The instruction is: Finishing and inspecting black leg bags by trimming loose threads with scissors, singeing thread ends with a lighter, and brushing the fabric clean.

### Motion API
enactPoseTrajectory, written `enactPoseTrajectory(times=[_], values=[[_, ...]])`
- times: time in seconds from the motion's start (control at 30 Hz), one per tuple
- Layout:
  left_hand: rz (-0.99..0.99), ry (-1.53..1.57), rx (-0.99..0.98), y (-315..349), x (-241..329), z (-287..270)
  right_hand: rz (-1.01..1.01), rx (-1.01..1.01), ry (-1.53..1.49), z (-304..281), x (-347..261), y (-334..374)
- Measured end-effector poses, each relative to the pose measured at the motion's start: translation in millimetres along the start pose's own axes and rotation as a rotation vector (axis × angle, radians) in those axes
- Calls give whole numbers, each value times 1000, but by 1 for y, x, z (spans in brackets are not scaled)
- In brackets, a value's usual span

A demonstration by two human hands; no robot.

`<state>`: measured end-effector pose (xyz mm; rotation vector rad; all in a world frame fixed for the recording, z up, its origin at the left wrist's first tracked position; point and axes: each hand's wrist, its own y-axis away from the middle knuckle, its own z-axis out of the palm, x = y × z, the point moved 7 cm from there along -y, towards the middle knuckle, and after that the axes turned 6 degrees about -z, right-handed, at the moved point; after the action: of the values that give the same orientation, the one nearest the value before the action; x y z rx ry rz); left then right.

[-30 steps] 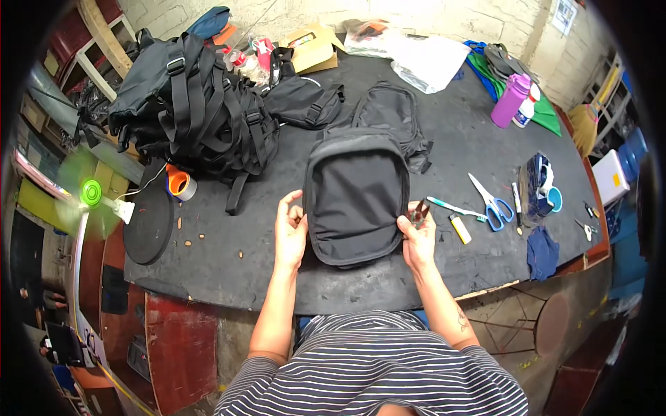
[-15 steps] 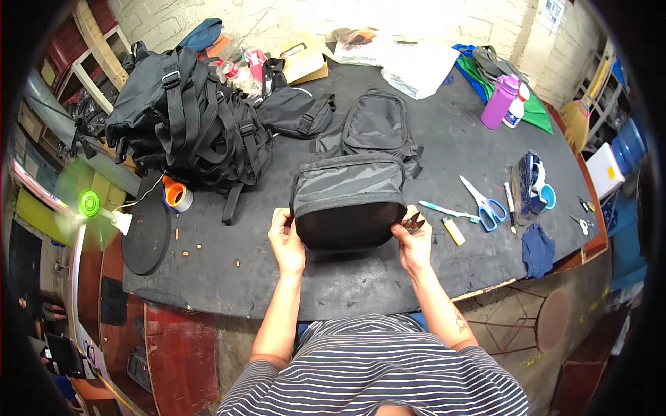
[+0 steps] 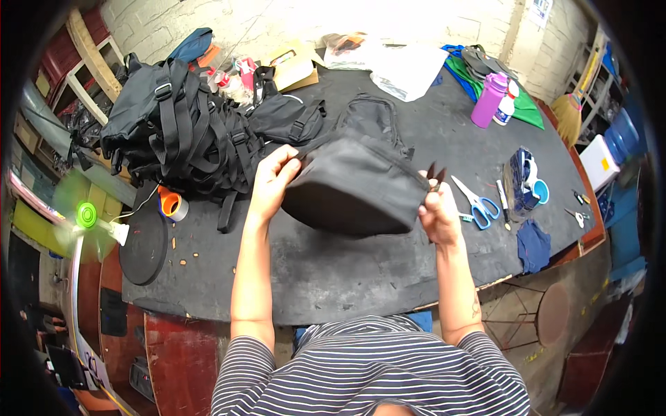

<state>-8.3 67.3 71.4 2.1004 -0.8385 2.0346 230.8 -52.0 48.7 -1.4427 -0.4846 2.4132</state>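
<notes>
Gripping the bag (image 3: 354, 191) at both ends, you pinched it with left hand (image 3: 272, 182) and right hand (image 3: 438, 216) above the table (image 3: 347, 270).

i see a heap of black backpacks (image 3: 177, 132) at my far left, blue-handled scissors (image 3: 477, 201) to the right, a purple bottle (image 3: 488, 100) beyond, orange tape roll (image 3: 170, 205) near the heap.

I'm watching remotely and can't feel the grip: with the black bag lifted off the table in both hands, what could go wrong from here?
1. The right hand also holds a small dark pointed tool against the bag; it might snag the fabric or slip out.
2. The left hand pinches only an upper corner, so the bag could sag or drop.
3. The scissors lie beside the right hand; a swing might knock them.
</notes>
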Motion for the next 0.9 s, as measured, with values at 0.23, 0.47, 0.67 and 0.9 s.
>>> enactPoseTrajectory(times=[0.23,0.47,0.67,0.9], values=[[433,-140,769,9,48,7,-87,376,106,0,16,0],[117,-50,454,48,17,104,-75,433,-158,13,40,2],[138,7,364,45,14,103,9,385,-49,9,30,0],[487,-624,230,64,95,117,-33,209,60,15,12,1]])
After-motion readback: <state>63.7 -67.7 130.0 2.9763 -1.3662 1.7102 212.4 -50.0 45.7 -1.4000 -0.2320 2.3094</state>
